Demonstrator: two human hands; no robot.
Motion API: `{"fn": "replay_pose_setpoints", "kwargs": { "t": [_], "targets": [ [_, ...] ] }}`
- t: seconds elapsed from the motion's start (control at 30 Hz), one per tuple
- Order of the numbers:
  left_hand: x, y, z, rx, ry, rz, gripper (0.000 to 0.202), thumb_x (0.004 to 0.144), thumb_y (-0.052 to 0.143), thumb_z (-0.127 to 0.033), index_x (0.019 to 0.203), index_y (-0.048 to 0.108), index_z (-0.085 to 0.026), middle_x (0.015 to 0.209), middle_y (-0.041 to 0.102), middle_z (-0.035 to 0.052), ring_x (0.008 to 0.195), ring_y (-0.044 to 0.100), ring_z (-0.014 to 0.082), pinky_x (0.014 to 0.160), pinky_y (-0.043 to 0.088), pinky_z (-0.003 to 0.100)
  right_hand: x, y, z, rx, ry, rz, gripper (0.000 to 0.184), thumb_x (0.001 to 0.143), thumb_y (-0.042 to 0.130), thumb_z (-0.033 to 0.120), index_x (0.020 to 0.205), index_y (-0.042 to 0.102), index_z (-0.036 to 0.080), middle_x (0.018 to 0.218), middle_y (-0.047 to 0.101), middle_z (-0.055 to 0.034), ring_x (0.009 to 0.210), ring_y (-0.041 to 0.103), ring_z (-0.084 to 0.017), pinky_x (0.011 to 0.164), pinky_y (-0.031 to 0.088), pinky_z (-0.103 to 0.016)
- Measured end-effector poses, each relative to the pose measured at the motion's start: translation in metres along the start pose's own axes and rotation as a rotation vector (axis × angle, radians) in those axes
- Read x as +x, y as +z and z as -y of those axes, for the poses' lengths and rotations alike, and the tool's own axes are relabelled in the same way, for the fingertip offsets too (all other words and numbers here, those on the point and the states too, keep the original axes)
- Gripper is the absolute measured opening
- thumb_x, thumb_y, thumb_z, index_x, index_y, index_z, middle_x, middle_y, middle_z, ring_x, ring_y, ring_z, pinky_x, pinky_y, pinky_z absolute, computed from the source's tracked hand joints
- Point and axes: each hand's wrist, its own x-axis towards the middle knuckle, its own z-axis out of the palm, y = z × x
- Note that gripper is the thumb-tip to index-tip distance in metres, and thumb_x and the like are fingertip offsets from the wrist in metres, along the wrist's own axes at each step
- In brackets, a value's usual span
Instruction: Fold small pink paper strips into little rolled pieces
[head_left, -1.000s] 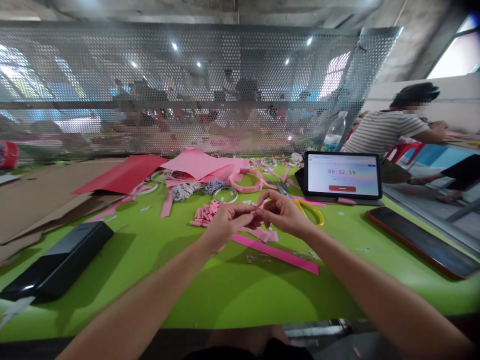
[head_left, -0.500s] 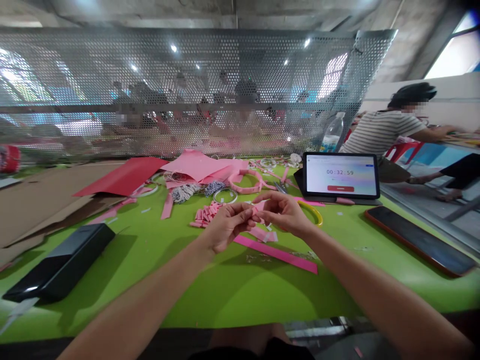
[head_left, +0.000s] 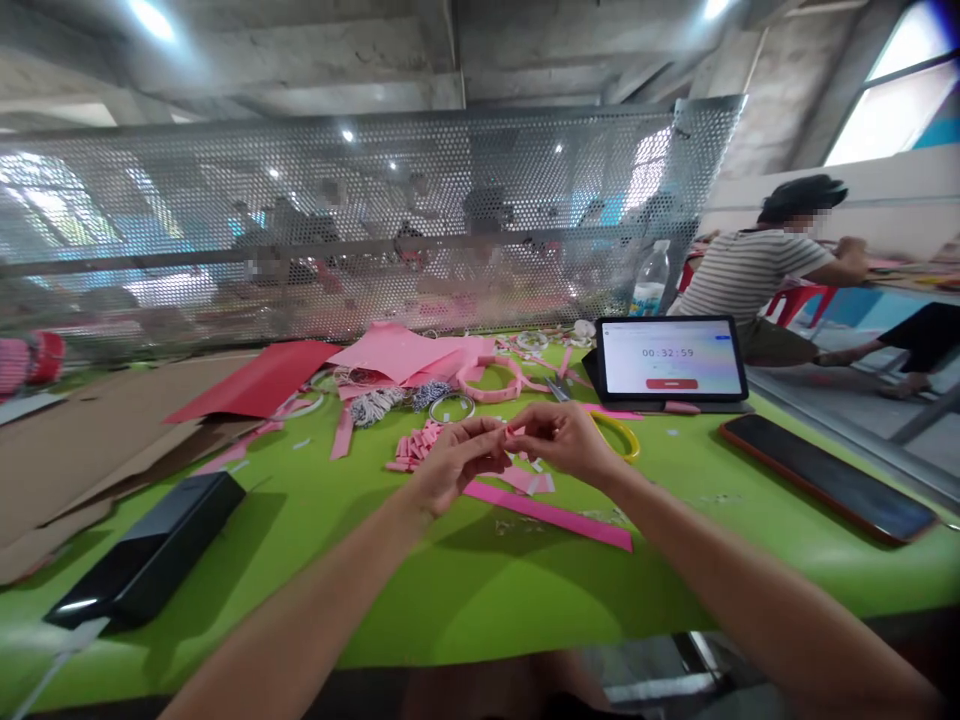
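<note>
My left hand (head_left: 454,461) and my right hand (head_left: 564,440) meet above the green table (head_left: 465,590), fingertips pinched together on a small pink paper piece (head_left: 512,431) between them. Just beyond my left hand lies a heap of short pink paper pieces (head_left: 415,446). Under my hands a long pink paper strip (head_left: 551,516) lies flat on the table, with a few loose pink scraps (head_left: 531,482) beside it.
A tablet (head_left: 671,359) showing a timer stands at the right, a phone (head_left: 825,477) lies nearer the edge, a black box (head_left: 146,551) sits left. Red and pink sheets (head_left: 330,360), rings, twine and yellow-handled scissors (head_left: 619,432) lie behind. A perforated metal screen (head_left: 360,220) backs the table; a person in a striped shirt (head_left: 757,270) sits right.
The head camera has tilted up, so everything sits lower in view. My hands stay pinched on the small pink piece, fingers shifting slightly.
</note>
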Motion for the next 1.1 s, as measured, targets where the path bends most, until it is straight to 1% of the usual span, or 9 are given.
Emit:
{"fn": "replay_pose_setpoints", "kwargs": {
  "t": [0.1, 0.17, 0.27, 0.47, 0.6, 0.8, 0.9, 1.0, 1.1],
  "targets": [
    [0.0012, -0.0008, 0.0010, 0.104, 0.035, -0.045, 0.020, 0.073, 0.069, -0.029, 0.082, 0.065, -0.012, 0.070, 0.066, 0.0031, 0.063, 0.062, 0.0107, 0.065, 0.051, 0.024, -0.0002, -0.0028, 0.0020, -0.189, -0.079, 0.006, 0.019, 0.075, 0.066, 0.031, 0.081, 0.069, 0.014, 0.052, 0.054, 0.0027, 0.046, 0.042, -0.005, 0.044, 0.032, -0.016],
    [0.0028, -0.0019, 0.0029, 0.166, 0.041, -0.063, 0.023, 0.072, 0.071, -0.029, 0.086, 0.066, -0.011, 0.070, 0.066, 0.0036, 0.062, 0.061, 0.0106, 0.066, 0.051, 0.025, -0.0008, -0.0030, 0.0021, -0.301, -0.131, 0.009, 0.015, 0.076, 0.064, 0.028, 0.080, 0.070, 0.015, 0.053, 0.056, 0.0024, 0.046, 0.043, -0.005, 0.045, 0.032, -0.016],
    [0.0045, -0.0033, 0.0049, 0.198, 0.031, -0.043, 0.026, 0.071, 0.071, -0.026, 0.092, 0.067, -0.011, 0.071, 0.066, 0.0038, 0.063, 0.061, 0.0103, 0.069, 0.051, 0.026, -0.0015, -0.0023, 0.0002, -0.381, -0.173, -0.007, 0.011, 0.076, 0.062, 0.023, 0.079, 0.070, 0.016, 0.054, 0.058, 0.0025, 0.047, 0.044, -0.005, 0.047, 0.033, -0.016],
    [0.0035, -0.0042, 0.0034, 0.166, 0.037, -0.015, 0.021, 0.074, 0.069, -0.025, 0.091, 0.067, -0.012, 0.079, 0.066, 0.0048, 0.070, 0.062, 0.0112, 0.071, 0.051, 0.026, -0.0018, -0.0038, -0.0037, -0.383, -0.190, 0.028, 0.021, 0.077, 0.063, 0.029, 0.094, 0.070, 0.019, 0.056, 0.058, 0.0029, 0.048, 0.046, -0.005, 0.049, 0.036, -0.016],
    [0.0036, -0.0034, 0.0021, 0.144, 0.000, -0.004, 0.023, 0.074, 0.069, -0.024, 0.093, 0.067, -0.012, 0.079, 0.066, 0.0040, 0.066, 0.062, 0.0096, 0.069, 0.051, 0.024, -0.0017, -0.0044, -0.0052, -0.403, -0.184, 0.003, 0.020, 0.079, 0.061, 0.031, 0.091, 0.071, 0.019, 0.055, 0.057, 0.0026, 0.047, 0.045, -0.005, 0.049, 0.035, -0.016],
    [0.0046, -0.0032, 0.0025, 0.113, -0.023, 0.007, 0.024, 0.073, 0.070, -0.023, 0.095, 0.068, -0.014, 0.084, 0.067, 0.0038, 0.067, 0.062, 0.0086, 0.068, 0.050, 0.021, -0.0015, -0.0057, -0.0034, -0.458, -0.213, 0.015, 0.019, 0.079, 0.061, 0.030, 0.090, 0.072, 0.019, 0.052, 0.055, 0.0034, 0.046, 0.042, -0.005, 0.047, 0.032, -0.016],
    [0.0052, -0.0057, 0.0033, 0.104, -0.023, 0.002, 0.022, 0.073, 0.070, -0.023, 0.094, 0.068, -0.014, 0.080, 0.067, 0.0034, 0.065, 0.062, 0.0089, 0.068, 0.051, 0.022, -0.0009, -0.0066, -0.0029, -0.475, -0.226, 0.009, 0.019, 0.079, 0.062, 0.031, 0.090, 0.072, 0.019, 0.052, 0.056, 0.0034, 0.046, 0.043, -0.005, 0.047, 0.032, -0.016],
    [0.0056, -0.0079, 0.0031, 0.099, -0.032, -0.013, 0.024, 0.073, 0.071, -0.023, 0.095, 0.068, -0.014, 0.083, 0.067, 0.0041, 0.067, 0.062, 0.0097, 0.070, 0.051, 0.024, -0.0007, -0.0064, -0.0042, -0.476, -0.244, 0.007, 0.021, 0.078, 0.063, 0.033, 0.093, 0.071, 0.020, 0.054, 0.058, 0.0030, 0.046, 0.045, -0.005, 0.049, 0.033, -0.016],
    [0.0057, -0.0080, 0.0017, 0.118, -0.047, 0.015, 0.027, 0.071, 0.072, -0.022, 0.096, 0.068, -0.015, 0.083, 0.067, 0.0043, 0.067, 0.062, 0.0097, 0.070, 0.051, 0.024, -0.0015, -0.0054, -0.0058, -0.491, -0.250, 0.009, 0.020, 0.080, 0.060, 0.032, 0.092, 0.071, 0.020, 0.053, 0.058, 0.0033, 0.046, 0.045, -0.005, 0.049, 0.034, -0.016]
  ]
}}
